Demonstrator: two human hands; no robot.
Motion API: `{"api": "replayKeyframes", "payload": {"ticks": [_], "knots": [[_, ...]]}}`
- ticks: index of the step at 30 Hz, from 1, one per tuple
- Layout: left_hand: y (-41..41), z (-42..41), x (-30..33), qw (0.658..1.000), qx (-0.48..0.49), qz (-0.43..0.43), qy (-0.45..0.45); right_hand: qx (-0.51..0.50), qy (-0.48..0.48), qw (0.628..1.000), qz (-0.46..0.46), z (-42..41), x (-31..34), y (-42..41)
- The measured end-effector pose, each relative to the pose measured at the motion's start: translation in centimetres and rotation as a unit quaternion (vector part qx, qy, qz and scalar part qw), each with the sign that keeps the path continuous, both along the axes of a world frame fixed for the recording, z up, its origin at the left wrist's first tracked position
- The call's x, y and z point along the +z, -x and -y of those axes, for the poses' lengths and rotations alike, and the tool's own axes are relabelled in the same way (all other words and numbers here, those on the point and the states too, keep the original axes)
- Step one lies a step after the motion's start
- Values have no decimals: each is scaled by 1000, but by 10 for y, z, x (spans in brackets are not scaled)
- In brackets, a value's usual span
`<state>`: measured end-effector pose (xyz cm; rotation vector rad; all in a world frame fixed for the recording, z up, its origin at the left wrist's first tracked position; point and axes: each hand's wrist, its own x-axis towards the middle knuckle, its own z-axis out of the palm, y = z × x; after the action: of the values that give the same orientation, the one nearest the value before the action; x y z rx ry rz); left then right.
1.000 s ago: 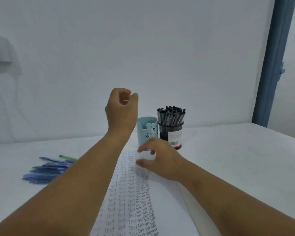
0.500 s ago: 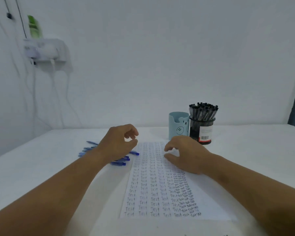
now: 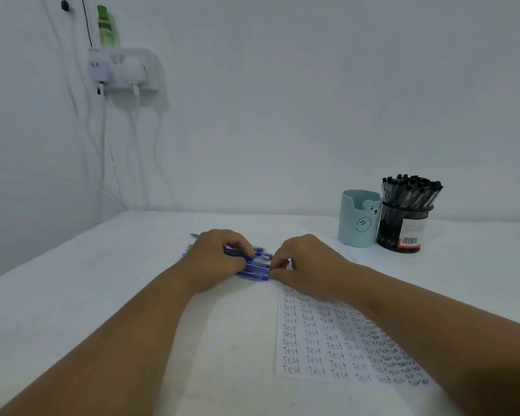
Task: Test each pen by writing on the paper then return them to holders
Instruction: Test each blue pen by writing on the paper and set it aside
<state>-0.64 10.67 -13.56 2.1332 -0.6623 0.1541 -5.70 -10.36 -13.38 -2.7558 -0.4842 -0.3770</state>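
Several blue pens [image 3: 257, 267] lie in a pile on the white table [image 3: 102, 283]. My left hand [image 3: 215, 259] covers the pile's left part, its fingers curled round the pens. My right hand [image 3: 305, 265] meets the pile from the right, its fingertips curled at the pens' ends. The paper [image 3: 327, 340], filled with rows of the word "Test", lies under my right forearm. A light blue bear holder [image 3: 357, 219] stands at the back right beside a black mesh holder [image 3: 403, 228] full of black pens.
A white wall shelf [image 3: 123, 70] with plugged chargers, hanging cables and a green bottle [image 3: 105, 27] is at the upper left. The table's left edge runs diagonally at the far left.
The view swung left. My left hand came down from the air onto the blue pens, and my right hand left the paper's top and moved left to the pile.
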Motion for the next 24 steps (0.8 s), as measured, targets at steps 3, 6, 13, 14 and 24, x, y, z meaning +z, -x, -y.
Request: {"api": "replayKeyframes", "payload": {"ticks": [3, 6, 13, 14, 24], "knots": [[-1, 1, -1, 1000, -10, 4, -3, -18, -20, 1000, -9, 0, 0, -2], [-2, 1, -3, 1000, -26, 7, -1, -41, -51, 998, -8, 3, 12, -1], [6, 11, -1, 997, -44, 62, 7, -73, -298, 951, -41, 31, 35, 16], [7, 13, -1, 997, -41, 64, 4, -66, -342, 936, -44, 34, 34, 18], [8, 30, -13, 983, -35, 142, -107, -50, -729, 681, -43, 54, 26, 35]]}}
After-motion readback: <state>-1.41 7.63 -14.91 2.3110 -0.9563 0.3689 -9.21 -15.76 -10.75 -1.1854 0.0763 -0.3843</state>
